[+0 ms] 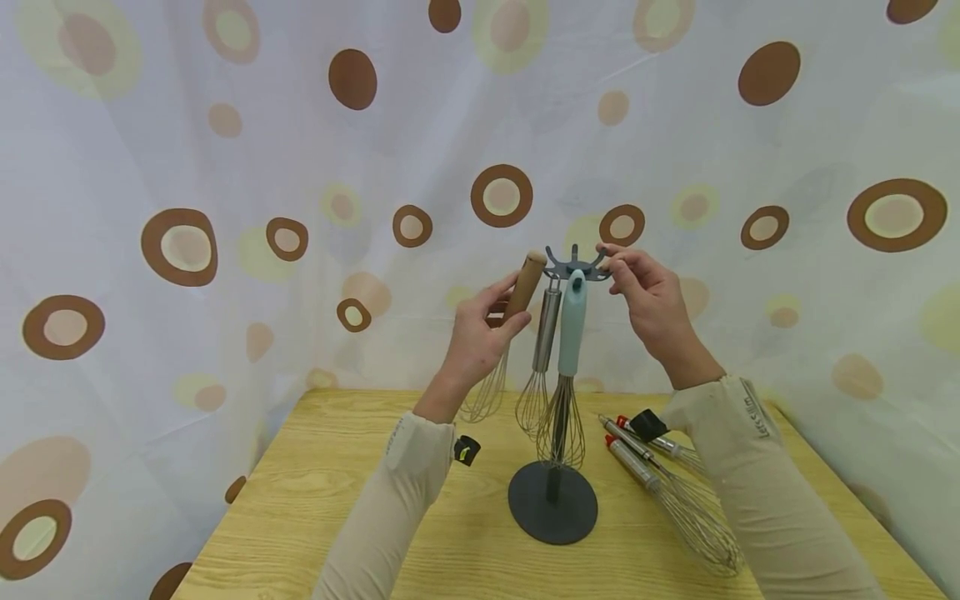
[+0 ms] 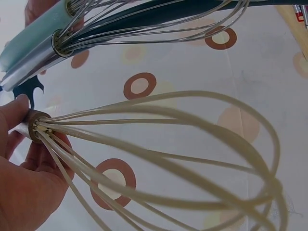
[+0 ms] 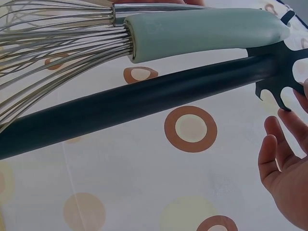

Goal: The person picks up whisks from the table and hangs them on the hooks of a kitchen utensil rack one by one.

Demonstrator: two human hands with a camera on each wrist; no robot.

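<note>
My left hand (image 1: 474, 340) grips a whisk by its wooden handle (image 1: 525, 287), tilted beside the left of the dark utensil stand (image 1: 553, 510). Its pale wire loops (image 2: 192, 120) hang downward. At the stand's hooked top (image 1: 577, 270), my right hand (image 1: 654, 302) pinches a hook on the right side with thumb and forefinger; the other fingers are loosely bent. A whisk with a mint-green handle (image 1: 572, 329) hangs at the front of the stand. Just left of it hangs a whisk with a steel handle (image 1: 547, 329).
Several metal whisks (image 1: 633, 463), some with red handle ends, lie on the wooden table (image 1: 337, 492) to the right of the stand, partly behind my right sleeve. Close behind the table hangs a white curtain (image 1: 435, 100) patterned with brown and yellow circles.
</note>
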